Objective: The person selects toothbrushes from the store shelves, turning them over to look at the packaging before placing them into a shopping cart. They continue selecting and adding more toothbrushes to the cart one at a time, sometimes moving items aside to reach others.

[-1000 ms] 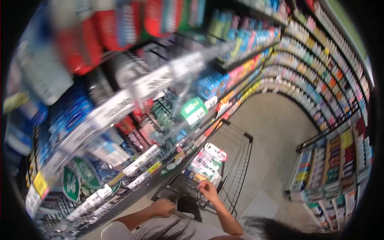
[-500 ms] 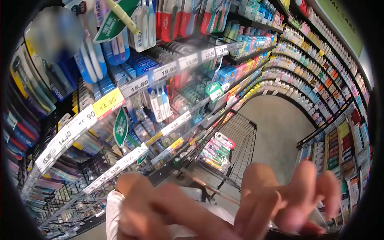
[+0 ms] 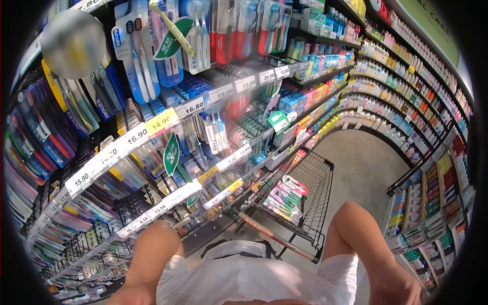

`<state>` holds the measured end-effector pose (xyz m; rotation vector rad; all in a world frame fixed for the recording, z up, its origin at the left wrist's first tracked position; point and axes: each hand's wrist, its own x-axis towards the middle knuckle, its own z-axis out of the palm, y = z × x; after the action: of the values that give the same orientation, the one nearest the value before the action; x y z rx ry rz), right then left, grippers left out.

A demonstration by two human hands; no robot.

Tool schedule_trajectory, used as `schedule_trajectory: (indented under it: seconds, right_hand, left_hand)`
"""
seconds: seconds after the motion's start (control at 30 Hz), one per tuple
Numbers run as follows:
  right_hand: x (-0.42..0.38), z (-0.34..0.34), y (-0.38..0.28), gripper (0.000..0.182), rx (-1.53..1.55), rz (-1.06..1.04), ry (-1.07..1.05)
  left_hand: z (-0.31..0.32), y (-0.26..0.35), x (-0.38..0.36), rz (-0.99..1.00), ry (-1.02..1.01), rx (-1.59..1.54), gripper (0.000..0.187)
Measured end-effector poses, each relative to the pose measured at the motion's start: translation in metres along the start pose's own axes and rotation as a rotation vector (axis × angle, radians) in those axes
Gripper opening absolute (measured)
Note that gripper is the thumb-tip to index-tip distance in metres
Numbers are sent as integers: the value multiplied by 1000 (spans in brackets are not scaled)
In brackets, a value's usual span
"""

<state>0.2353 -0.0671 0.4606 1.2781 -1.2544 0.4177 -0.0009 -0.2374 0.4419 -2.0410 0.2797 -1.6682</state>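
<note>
Both my arms are bent, with the elbows out in front and the forearms running back to the bottom edge. My left hand (image 3: 133, 294) is cut off at the bottom left, its fingers out of sight. Low on the right, my right hand (image 3: 399, 287) is only partly shown, and its fingers cannot be made out. Neither shows anything held. Ahead of my white shirt (image 3: 244, 279) stands a black wire shopping cart (image 3: 319, 203) with a reddish handle (image 3: 277, 236). Several packaged toothbrushes (image 3: 285, 201) lie in it.
A shelf with white and yellow price strips (image 3: 137, 133) and hanging toothbrush packs (image 3: 140, 56) runs along the left. Curved shelves of bottles (image 3: 401, 96) bend round the back. Another product rack (image 3: 427, 203) stands right of the grey floor (image 3: 363, 150).
My blurred hands, which were close in front of the camera with fingers apart, have drawn back and down to the bottom edges. The view has shifted slightly, and the cart shows more fully.
</note>
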Motion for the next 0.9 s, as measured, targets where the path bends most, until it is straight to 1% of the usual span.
schedule_trajectory:
  seconds: [0.07,0.2,0.3,0.5,0.77,0.9]
  right_hand:
    - [3,-14,-19,18,-336,-154,-133]
    - [19,-25,-13,18,-641,-359,-199]
    - [26,-37,-8,18,-711,-430,-202]
    - [12,-55,5,18,-841,-480,-187]
    - [-8,-79,20,20,-1007,-527,-181]
    - [-10,-89,23,21,-1153,-539,-150]
  left_hand:
    - [3,3,3,25,-92,173,18]
    - [17,-8,3,44,-155,391,16]
    - [25,-14,1,40,-177,509,15]
    - [33,-28,-11,33,-213,667,12]
    - [34,-41,-33,-6,-248,753,9]
    - [32,-49,-42,-26,-219,779,7]
